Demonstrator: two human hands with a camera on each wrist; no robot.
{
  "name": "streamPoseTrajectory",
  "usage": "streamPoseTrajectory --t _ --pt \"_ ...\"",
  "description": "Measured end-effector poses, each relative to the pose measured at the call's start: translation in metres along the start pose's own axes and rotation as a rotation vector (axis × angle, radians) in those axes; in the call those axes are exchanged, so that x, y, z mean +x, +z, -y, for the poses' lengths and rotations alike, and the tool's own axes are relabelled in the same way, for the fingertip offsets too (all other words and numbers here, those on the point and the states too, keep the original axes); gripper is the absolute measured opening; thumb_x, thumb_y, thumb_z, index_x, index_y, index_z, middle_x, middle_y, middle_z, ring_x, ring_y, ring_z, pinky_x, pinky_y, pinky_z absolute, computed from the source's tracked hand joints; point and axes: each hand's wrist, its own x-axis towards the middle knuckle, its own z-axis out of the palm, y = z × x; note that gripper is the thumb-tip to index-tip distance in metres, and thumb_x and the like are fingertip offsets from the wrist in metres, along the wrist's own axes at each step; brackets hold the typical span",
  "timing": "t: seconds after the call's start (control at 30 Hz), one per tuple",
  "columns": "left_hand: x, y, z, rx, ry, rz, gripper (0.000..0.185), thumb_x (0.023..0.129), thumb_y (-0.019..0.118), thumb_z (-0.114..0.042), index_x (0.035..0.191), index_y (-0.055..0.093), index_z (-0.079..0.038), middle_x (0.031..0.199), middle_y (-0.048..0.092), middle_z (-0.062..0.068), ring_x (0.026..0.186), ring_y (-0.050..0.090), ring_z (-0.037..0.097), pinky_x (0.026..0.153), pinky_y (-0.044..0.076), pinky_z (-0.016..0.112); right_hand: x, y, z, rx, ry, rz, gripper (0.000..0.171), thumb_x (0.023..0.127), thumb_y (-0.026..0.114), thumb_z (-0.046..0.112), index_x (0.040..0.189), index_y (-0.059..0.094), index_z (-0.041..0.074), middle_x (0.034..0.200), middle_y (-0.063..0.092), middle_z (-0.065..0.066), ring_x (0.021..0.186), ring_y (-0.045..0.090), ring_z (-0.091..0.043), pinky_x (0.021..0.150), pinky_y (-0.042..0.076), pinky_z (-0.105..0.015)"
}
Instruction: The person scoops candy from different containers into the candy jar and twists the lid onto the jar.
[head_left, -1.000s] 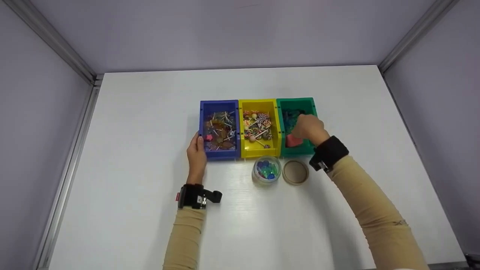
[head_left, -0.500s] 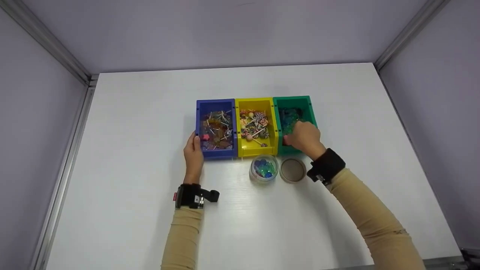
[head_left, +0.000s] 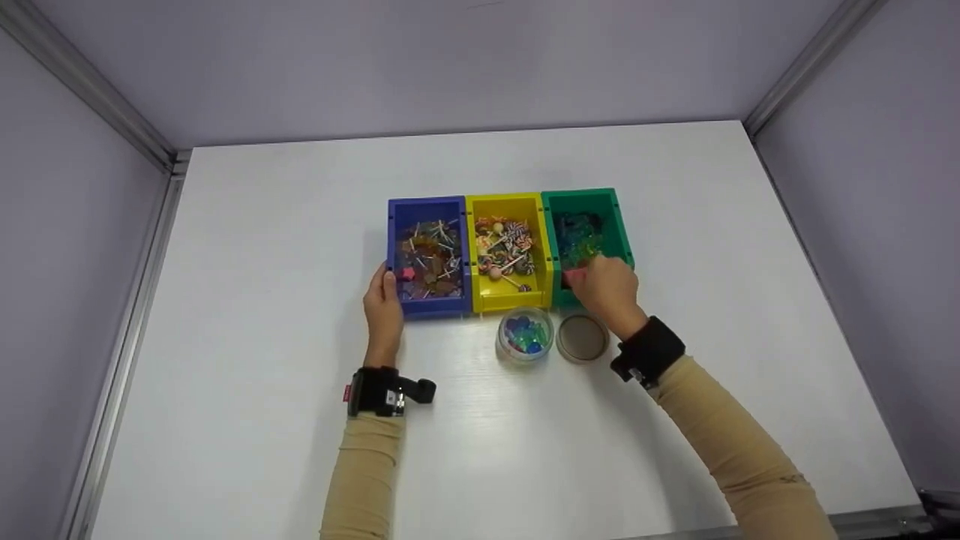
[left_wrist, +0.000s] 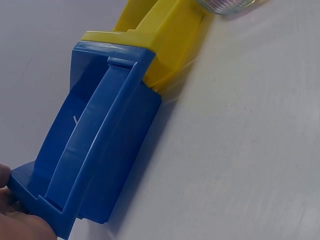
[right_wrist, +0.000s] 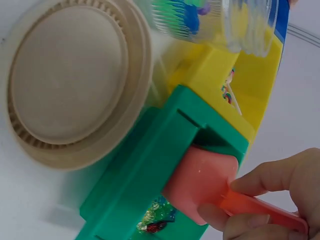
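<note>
I am watching the right hand (head_left: 609, 289) pinching the handle of a pink scoop (right_wrist: 202, 184), whose bowl is sitting at the near end of the green bin (head_left: 586, 238), just over its front lip. The left hand (head_left: 384, 307) is resting with straight fingers against the near left corner of the blue bin (head_left: 427, 256), two bins to the left of the green one.

My worry is the scoop: it is riding close to the green bin's front lip, so a tilt there could be spilling beads onto the desk (head_left: 300, 225) or short of the glass jar (head_left: 524, 335) standing just in front of the bins. The lid (head_left: 582, 338), beside the jar, could be getting knocked by the wrist.

From the head view the hand is covering the scoop almost wholly; I cannot tell whether it is carrying anything.
</note>
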Motion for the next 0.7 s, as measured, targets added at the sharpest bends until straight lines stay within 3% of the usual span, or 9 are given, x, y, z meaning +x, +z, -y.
streamPoseTrajectory --t 0.2,0.47,0.7 --pt "0.000 -0.001 0.000 -0.020 -0.006 -0.003 0.047 0.106 0.032 -0.021 0.147 0.035 0.001 0.154 0.037 0.019 0.147 0.031 0.030 0.125 0.025 0.040 -0.002 0.008 -0.002 0.044 -0.006 -0.060 0.036 0.085 0.057 0.010 0.054 0.040 0.011 0.056 0.037 -0.002 0.052 0.039 -0.018 0.042 0.027 -0.025" --pt "0.000 0.000 0.000 -0.041 -0.028 0.000 0.046 0.107 0.031 -0.020 0.148 0.033 0.002 0.155 0.036 0.019 0.148 0.029 0.030 0.125 0.024 0.041 0.000 0.020 -0.006 0.092 -0.004 -0.136 0.036 0.087 0.059 0.013 0.055 0.043 0.011 0.058 0.044 -0.006 0.053 0.046 -0.020 0.043 0.036 -0.029" --pt "-0.001 0.001 -0.002 -0.040 -0.024 -0.001 0.046 0.107 0.031 -0.019 0.147 0.034 0.002 0.154 0.037 0.020 0.148 0.030 0.031 0.125 0.025 0.041 0.003 0.029 -0.009 0.128 -0.002 -0.181 0.036 0.088 0.058 0.012 0.056 0.043 0.009 0.057 0.036 -0.001 0.053 0.041 -0.018 0.045 0.027 -0.026"
